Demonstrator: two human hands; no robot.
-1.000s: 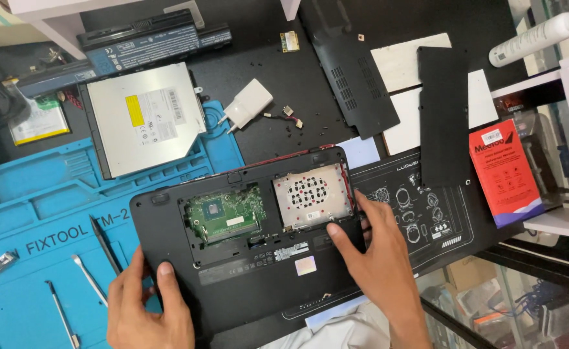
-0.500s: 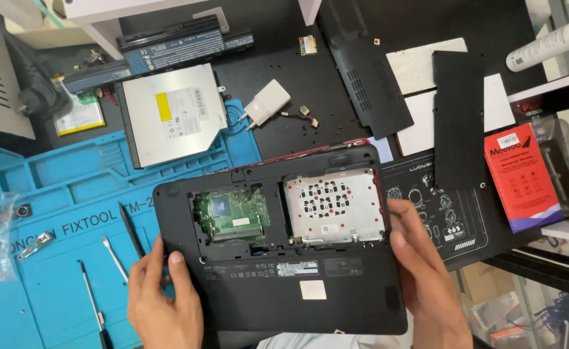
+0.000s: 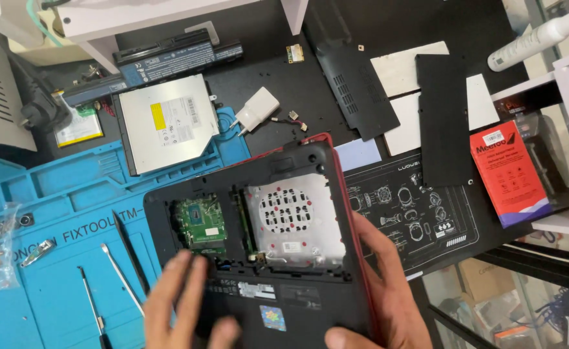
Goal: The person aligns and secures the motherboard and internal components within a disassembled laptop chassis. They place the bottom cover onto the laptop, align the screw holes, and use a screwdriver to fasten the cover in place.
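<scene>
While a blue work mat (image 3: 52, 194) covers the bench's left half, an upturned black laptop (image 3: 278, 258) with a red rim lies partly on it, tilted, its bottom bays open on a green board and a perforated metal caddy. Both hands grip it: the right hand (image 3: 378, 294) wraps the right edge, the left hand (image 3: 178, 304) lies fingers spread on the lower left. Behind sit a silver optical drive (image 3: 168, 123), a black battery (image 3: 178, 58) and a white adapter (image 3: 257, 108).

Both the left hand (image 3: 181, 304) and right hand (image 3: 378, 291) grip an upturned, opened black laptop (image 3: 265, 258) above a blue mat (image 3: 45, 226).
</scene>
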